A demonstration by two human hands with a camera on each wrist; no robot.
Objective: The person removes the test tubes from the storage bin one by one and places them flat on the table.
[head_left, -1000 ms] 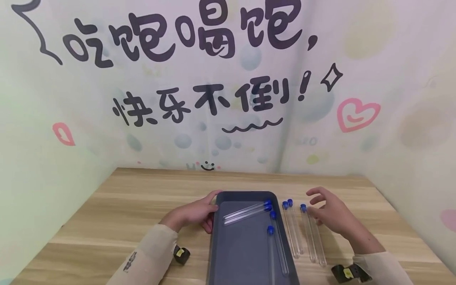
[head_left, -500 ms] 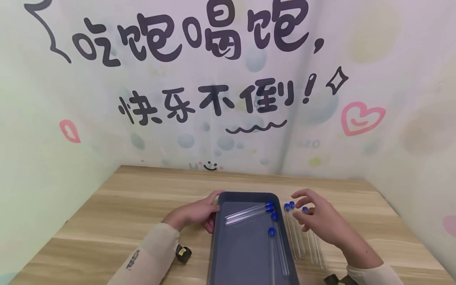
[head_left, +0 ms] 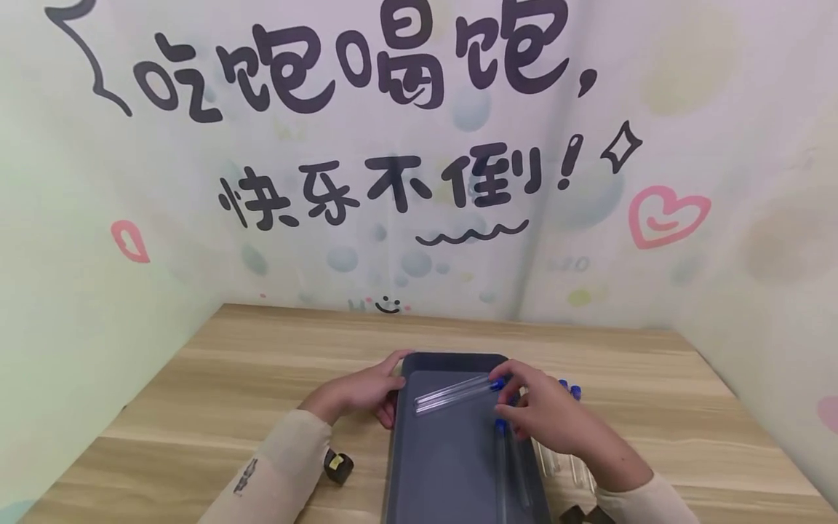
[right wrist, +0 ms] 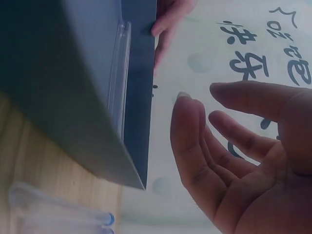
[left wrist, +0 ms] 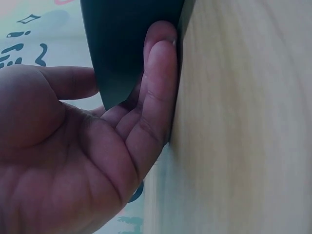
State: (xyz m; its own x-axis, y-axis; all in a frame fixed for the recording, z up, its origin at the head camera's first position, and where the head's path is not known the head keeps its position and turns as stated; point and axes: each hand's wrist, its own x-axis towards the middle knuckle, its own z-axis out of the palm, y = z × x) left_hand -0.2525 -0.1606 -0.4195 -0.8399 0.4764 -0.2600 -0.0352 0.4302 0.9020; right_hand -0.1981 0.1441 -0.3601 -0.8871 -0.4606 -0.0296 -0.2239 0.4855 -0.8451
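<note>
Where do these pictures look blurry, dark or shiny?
Head view: bright, with shiny streaks along the two slanting clear test tubes with blue caps; left wrist view: dimmer, the light brown wooden table soft and smeary; right wrist view: dim too, the dark gray rectangular tray blurry on its near wall, the clear blue-capped tubes beside it hazy.

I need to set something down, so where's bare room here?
Table: left of the left sleeve, and between tray and wall. Tray: nearer than the slanted tubes, left of the lengthwise tubes. Crowded: tray's right edge, with outside tubes alongside and right hand over it.
</note>
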